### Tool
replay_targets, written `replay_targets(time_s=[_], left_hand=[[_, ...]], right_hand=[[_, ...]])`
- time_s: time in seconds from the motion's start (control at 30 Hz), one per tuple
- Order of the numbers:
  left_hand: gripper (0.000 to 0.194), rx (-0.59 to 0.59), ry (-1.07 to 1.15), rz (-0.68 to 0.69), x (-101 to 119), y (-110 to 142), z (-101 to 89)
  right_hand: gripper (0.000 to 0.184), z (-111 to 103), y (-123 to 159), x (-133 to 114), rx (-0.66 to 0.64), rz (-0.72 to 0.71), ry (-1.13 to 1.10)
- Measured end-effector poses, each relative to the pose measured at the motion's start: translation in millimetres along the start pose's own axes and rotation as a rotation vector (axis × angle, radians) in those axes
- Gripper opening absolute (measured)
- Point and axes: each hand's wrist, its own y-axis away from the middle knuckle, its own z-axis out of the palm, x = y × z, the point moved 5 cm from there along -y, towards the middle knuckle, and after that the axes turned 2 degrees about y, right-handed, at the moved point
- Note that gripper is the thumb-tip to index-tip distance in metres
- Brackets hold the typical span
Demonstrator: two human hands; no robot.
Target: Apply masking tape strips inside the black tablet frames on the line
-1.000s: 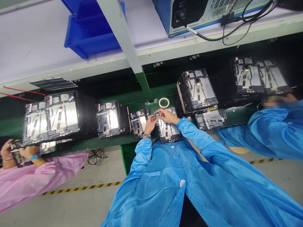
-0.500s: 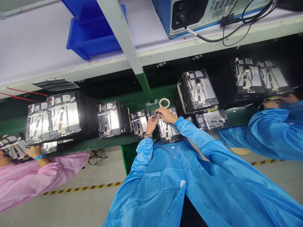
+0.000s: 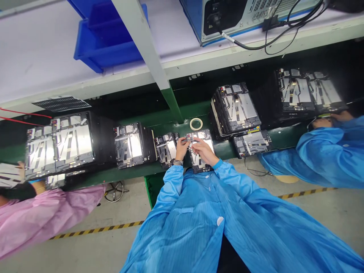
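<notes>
Handwork at a flat device panel [image 3: 196, 162] in the centre of the frame, by the front edge of the green table [image 3: 226, 147].

Left hand [image 3: 181, 149] at the panel's upper left corner, fingertips drawn narrow, cannot tell on what; right hand [image 3: 204, 151] over the silver middle, fingers half bent, cannot tell if around anything. Just above, a tape roll [image 3: 190, 124]; to the right of centre, a tall stack of panels [image 3: 239, 108]; to the left, another panel [image 3: 165, 150]. Probably thin, stiff, fairly light, with slippery metal and fragile strips; best taken by the dark outer edges, clear of the strips.
</notes>
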Motion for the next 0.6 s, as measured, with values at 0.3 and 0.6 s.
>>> replay_targets(time_s=[0.3, 0.6], left_hand=[[0.038, 0.025, -0.036, 0.056, -2.7, 6.0, 3.6], [0.042, 0.020, -0.073, 0.099, 1.8, 6.2, 2.4]], right_hand=[[0.057, 10.9, 11.2, 25.2, -0.023, 0.243, -0.487], [0.049, 7.7, 0.9, 28.2, -0.017, 0.284, -0.510]])
